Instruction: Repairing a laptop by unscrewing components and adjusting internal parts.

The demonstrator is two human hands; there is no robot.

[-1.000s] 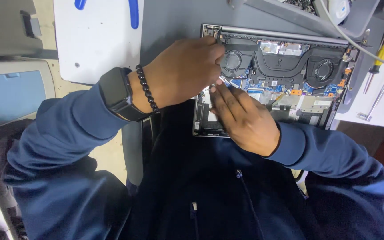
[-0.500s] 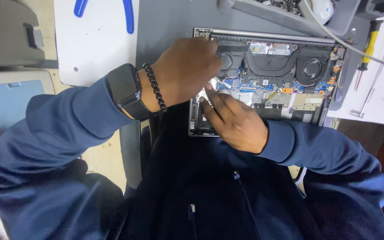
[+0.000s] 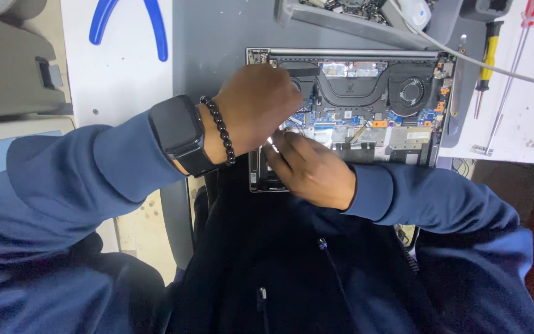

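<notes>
Grey counter (image 3: 217,49) carries opened laptop (image 3: 366,99); left hand (image 3: 254,108) and right hand (image 3: 313,170) crowd its near-left corner, fingers' grip hidden. Blue-handled pliers (image 3: 128,25) left, yellow screwdriver (image 3: 483,62) right.

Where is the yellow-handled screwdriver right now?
In the head view, the yellow-handled screwdriver lies upper right on the white mat, just right of the opened laptop, beside a red-handled screwdriver.

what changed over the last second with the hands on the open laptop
Little changed. The left hand edged slightly up over the left fan area, and the right hand stayed just below it, fingertips meeting at a small pale part. Nothing was visibly picked up or let go. The open laptop and the screwdrivers beside it stayed put.
</notes>
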